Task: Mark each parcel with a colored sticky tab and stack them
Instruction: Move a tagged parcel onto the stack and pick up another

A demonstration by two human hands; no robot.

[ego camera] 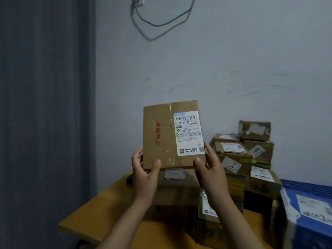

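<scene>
Two bare forearms reach up from the bottom centre of the frame. Between them the parcel is held upright just below the middle of the picture, clear above the table. The left hand grasps its lower left corner, with the thumb on the front face and the fingers curled round the left edge to the back. The right hand grasps the lower right corner, thumb near the bottom edge and fingers bent along the right side. The parcel is a flat brown carton, front towards the camera. Clear tape runs down its middle, red characters are printed sideways on its left half, and a white label with barcodes covers its right half.

Directly below it, a larger brown box sits on the yellow table with a small pale slip on top. A small dark blue object lies just left of the left hand; I cannot tell what it is. Right of centre, a stack of brown labelled parcels stands against the wall, and some bear handwritten numbers. In the lower right corner is a blurred blue parcel with a white slip, and behind it a blue crate. A grey curtain fills the left of the frame. At the top, a dark cable loops down from a socket.
</scene>
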